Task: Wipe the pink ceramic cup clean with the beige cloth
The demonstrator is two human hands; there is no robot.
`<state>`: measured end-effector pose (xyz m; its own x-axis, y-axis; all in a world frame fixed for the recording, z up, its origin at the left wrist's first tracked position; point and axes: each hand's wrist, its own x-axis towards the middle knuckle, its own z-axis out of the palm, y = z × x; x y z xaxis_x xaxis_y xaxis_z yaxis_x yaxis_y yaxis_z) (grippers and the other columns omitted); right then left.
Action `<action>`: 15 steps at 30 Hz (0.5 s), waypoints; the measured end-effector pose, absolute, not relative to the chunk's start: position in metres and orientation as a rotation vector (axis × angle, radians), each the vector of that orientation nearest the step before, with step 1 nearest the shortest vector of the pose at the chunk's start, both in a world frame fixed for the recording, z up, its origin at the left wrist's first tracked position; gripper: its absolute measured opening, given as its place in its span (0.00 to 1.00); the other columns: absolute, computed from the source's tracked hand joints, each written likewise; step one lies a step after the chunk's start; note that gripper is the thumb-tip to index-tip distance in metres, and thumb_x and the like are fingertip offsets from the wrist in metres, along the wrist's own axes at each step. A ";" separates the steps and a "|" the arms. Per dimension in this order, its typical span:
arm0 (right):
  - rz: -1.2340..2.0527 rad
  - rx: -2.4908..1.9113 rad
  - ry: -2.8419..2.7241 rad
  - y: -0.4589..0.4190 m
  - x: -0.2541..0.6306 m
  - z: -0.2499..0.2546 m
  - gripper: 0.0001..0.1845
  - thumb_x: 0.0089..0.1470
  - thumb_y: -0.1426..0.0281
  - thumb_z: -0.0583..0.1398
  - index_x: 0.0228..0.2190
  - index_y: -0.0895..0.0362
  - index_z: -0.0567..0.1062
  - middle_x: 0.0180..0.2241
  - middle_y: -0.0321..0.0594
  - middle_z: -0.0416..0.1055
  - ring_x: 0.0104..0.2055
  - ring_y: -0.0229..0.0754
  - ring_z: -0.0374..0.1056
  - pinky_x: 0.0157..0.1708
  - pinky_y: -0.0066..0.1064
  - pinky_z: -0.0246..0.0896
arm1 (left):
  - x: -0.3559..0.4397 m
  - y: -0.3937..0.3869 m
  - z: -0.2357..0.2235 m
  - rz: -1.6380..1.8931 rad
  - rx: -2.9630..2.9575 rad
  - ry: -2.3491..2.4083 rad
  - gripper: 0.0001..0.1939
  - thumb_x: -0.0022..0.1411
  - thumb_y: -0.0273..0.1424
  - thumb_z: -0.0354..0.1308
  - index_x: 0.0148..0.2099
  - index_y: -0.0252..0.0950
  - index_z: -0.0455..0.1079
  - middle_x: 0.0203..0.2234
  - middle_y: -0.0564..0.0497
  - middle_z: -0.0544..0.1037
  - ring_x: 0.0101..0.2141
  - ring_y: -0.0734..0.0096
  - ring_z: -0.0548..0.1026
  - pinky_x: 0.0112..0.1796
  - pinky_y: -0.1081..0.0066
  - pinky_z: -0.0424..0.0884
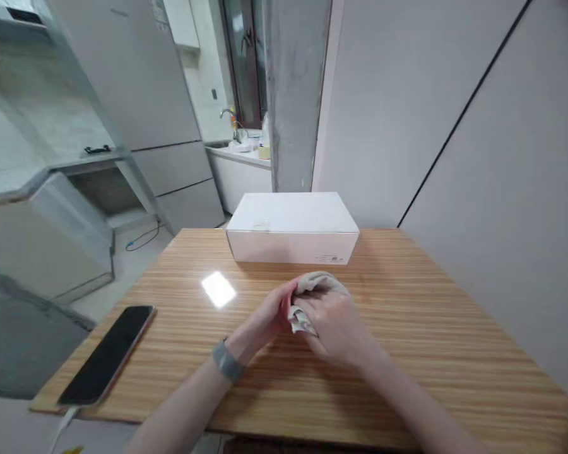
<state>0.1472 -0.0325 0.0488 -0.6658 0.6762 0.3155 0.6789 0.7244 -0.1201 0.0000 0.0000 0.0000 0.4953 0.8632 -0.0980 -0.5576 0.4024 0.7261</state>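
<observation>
Both my hands meet over the middle of the wooden table (407, 328) around a bunched beige cloth (318, 282). My right hand (336, 325) lies on top of it with fingers curled round the fabric. My left hand (269, 315), with a grey band on the wrist, grips the cloth's left side from underneath. The cloth sits just in front of a closed white box (291, 228) at the table's far edge, apart from it.
A black phone (108, 353) lies face up near the table's front left corner with a white cable at its near end. A grey wall runs along the right. Kitchen cabinets, a fridge and a sink stand behind and to the left.
</observation>
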 end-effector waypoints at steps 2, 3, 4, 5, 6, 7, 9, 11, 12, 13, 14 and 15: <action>-0.014 -1.134 -2.553 -0.033 0.146 0.049 0.12 0.54 0.68 0.54 0.36 0.59 0.76 0.37 0.46 0.78 0.40 0.50 0.71 0.47 0.40 0.57 | 0.005 -0.001 0.000 0.981 0.690 0.510 0.16 0.59 0.37 0.60 0.45 0.32 0.76 0.38 0.49 0.80 0.36 0.69 0.74 0.38 0.72 0.65; -0.023 -1.176 -2.531 -0.033 0.145 0.048 0.13 0.54 0.68 0.55 0.37 0.59 0.76 0.37 0.47 0.78 0.40 0.50 0.71 0.46 0.40 0.57 | 0.008 -0.002 0.001 0.994 0.690 0.509 0.16 0.59 0.37 0.60 0.46 0.33 0.76 0.38 0.49 0.80 0.37 0.68 0.74 0.38 0.72 0.65; -0.037 -1.219 -2.508 -0.034 0.144 0.048 0.13 0.54 0.68 0.55 0.37 0.59 0.76 0.37 0.48 0.78 0.40 0.51 0.71 0.45 0.40 0.57 | 0.010 -0.002 0.000 1.005 0.688 0.507 0.16 0.59 0.37 0.60 0.46 0.33 0.76 0.38 0.49 0.80 0.37 0.68 0.74 0.38 0.72 0.65; -0.059 -1.267 -2.480 -0.035 0.142 0.048 0.14 0.54 0.67 0.55 0.38 0.60 0.76 0.37 0.49 0.78 0.40 0.51 0.71 0.44 0.40 0.58 | 0.012 -0.003 0.000 1.013 0.685 0.503 0.16 0.60 0.37 0.59 0.47 0.33 0.75 0.39 0.49 0.79 0.37 0.68 0.74 0.38 0.72 0.65; -0.086 -1.315 -2.451 -0.036 0.140 0.047 0.15 0.54 0.67 0.54 0.38 0.60 0.76 0.37 0.50 0.78 0.39 0.52 0.72 0.42 0.40 0.58 | 0.013 -0.004 -0.001 1.018 0.681 0.498 0.16 0.60 0.38 0.59 0.47 0.34 0.75 0.38 0.49 0.79 0.38 0.68 0.74 0.38 0.72 0.66; -0.113 -1.359 -2.426 -0.037 0.139 0.047 0.15 0.55 0.67 0.54 0.39 0.60 0.76 0.37 0.50 0.78 0.38 0.52 0.72 0.41 0.40 0.58 | 0.014 -0.006 -0.001 1.022 0.676 0.492 0.17 0.60 0.38 0.59 0.47 0.34 0.75 0.38 0.49 0.79 0.38 0.68 0.73 0.39 0.72 0.66; -0.158 -1.422 -2.384 -0.040 0.136 0.047 0.15 0.56 0.67 0.53 0.37 0.60 0.77 0.35 0.49 0.79 0.36 0.51 0.73 0.38 0.40 0.58 | 0.016 -0.007 -0.004 1.031 0.668 0.483 0.17 0.59 0.39 0.59 0.46 0.33 0.75 0.38 0.49 0.79 0.38 0.68 0.73 0.41 0.72 0.66; -0.182 -1.443 -2.358 -0.042 0.134 0.047 0.15 0.57 0.67 0.52 0.36 0.60 0.77 0.33 0.48 0.79 0.35 0.51 0.73 0.37 0.40 0.59 | 0.016 -0.008 -0.007 1.044 0.662 0.487 0.17 0.59 0.39 0.60 0.45 0.33 0.75 0.39 0.49 0.79 0.39 0.68 0.73 0.44 0.71 0.66; -0.188 -1.443 -2.351 -0.043 0.133 0.047 0.14 0.57 0.68 0.52 0.36 0.60 0.77 0.33 0.48 0.79 0.35 0.51 0.73 0.37 0.40 0.59 | 0.017 -0.008 -0.009 1.053 0.660 0.492 0.16 0.59 0.39 0.59 0.45 0.33 0.75 0.39 0.49 0.79 0.40 0.68 0.73 0.45 0.71 0.65; -0.189 -1.440 -2.348 -0.043 0.133 0.046 0.14 0.57 0.68 0.52 0.35 0.60 0.77 0.33 0.48 0.79 0.35 0.51 0.73 0.38 0.40 0.59 | 0.017 -0.008 -0.010 1.059 0.661 0.496 0.16 0.60 0.39 0.59 0.45 0.33 0.75 0.40 0.49 0.79 0.41 0.68 0.73 0.46 0.71 0.65; -0.188 -1.439 -2.347 -0.043 0.132 0.046 0.14 0.57 0.68 0.53 0.35 0.60 0.77 0.33 0.48 0.79 0.34 0.51 0.73 0.37 0.40 0.60 | 0.018 -0.008 -0.011 1.065 0.667 0.501 0.16 0.60 0.38 0.58 0.45 0.33 0.75 0.40 0.48 0.79 0.41 0.68 0.73 0.47 0.70 0.65; -0.183 -1.440 -2.345 -0.042 0.131 0.044 0.14 0.57 0.68 0.53 0.35 0.60 0.77 0.32 0.48 0.79 0.34 0.51 0.73 0.37 0.40 0.60 | 0.018 -0.009 -0.012 1.071 0.674 0.505 0.16 0.61 0.38 0.58 0.46 0.33 0.75 0.41 0.48 0.79 0.42 0.67 0.73 0.48 0.70 0.64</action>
